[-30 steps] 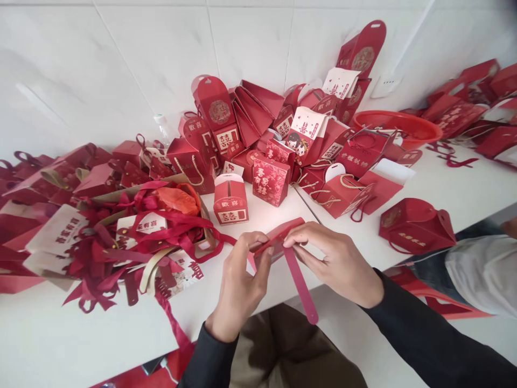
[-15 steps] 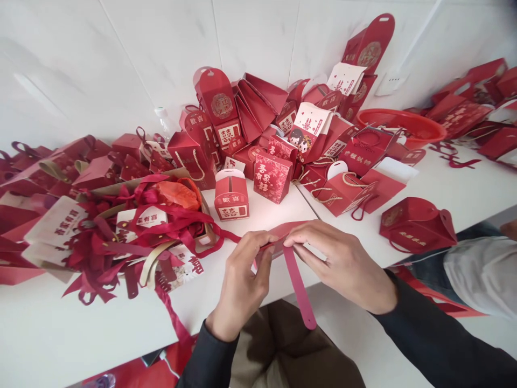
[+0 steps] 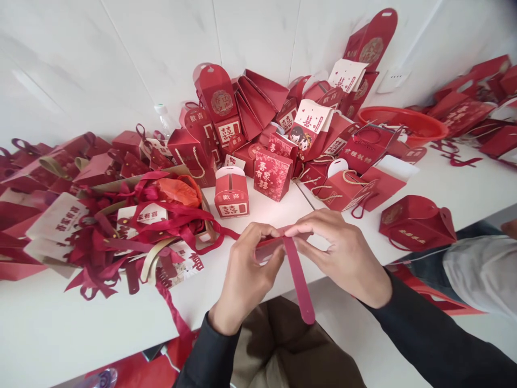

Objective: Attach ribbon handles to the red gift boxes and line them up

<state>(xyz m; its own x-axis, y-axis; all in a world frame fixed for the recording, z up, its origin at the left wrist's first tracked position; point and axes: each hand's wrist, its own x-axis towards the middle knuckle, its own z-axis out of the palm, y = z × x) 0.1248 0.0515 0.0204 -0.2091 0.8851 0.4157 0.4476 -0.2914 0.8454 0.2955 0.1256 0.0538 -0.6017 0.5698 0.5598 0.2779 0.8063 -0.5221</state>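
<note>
"Red nearly everywhere. What sits farthest left?"

"A crowd of red boxes (image 3: 99, 170), well to the left of both hands, some with ribbon loops on top. Nearer the left hand (image 3: 247, 275), though apart from it, lies a tangle of ribbons (image 3: 177, 221) with an orange bundle (image 3: 177, 189) on it. One twisted ribbon end (image 3: 173, 312) hangs over the near edge of the white table (image 3: 133, 334)."

"And just beyond that hand?"

"A small upright box (image 3: 231, 195) with a white label, not touching the fingers."

"What does the left hand have?"

"It grips a red carton (image 3: 269, 249) between fingers and thumb. The carton is held between the two hands, near the table's front edge; they hide so much of it that I can't tell its full shape. Straight past it stands a floral box (image 3: 272, 175)."

"The pink piece, then?"

"A pink strip (image 3: 299, 285), slanting down from the fingertips over the person's lap (image 3: 283, 350). The right hand (image 3: 337, 250) pinches its upper end, against the carton."

"Further right?"

"Boxes piled beyond the right hand, with a tall domed box (image 3: 375, 40) at the back, then an orange-red basin (image 3: 430, 132). Nearer, just right of that hand, rests a six-sided box (image 3: 416, 226); past it shows another person's pale clothing (image 3: 476, 269)."
</note>
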